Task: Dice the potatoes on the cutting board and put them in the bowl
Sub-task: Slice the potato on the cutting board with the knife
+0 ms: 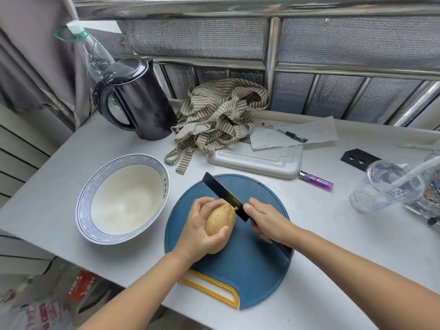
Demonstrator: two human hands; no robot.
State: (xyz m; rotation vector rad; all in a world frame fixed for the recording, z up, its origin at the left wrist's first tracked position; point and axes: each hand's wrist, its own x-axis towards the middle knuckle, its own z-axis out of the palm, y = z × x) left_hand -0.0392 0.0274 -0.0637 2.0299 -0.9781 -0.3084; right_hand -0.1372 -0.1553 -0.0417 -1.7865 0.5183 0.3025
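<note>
A whole yellow-brown potato (220,220) lies over the round blue cutting board (240,270). My left hand (198,229) grips it from the left, fingers curled round it. My right hand (267,221) holds the handle of a black-bladed knife (222,191), index finger stretched along the blade's spine. The blade's edge touches the potato's far end, where a small bit of skin is nicked. An empty white bowl (83,206) with a blue patterned rim stands left of the board.
A black kettle (140,103), a striped cloth (214,117), a white tray (257,160), paper with a pen (284,132) and a purple lighter (316,181) lie behind the board. A plastic cup (381,186) with a straw stands at the right. The table's near edge runs just below the board.
</note>
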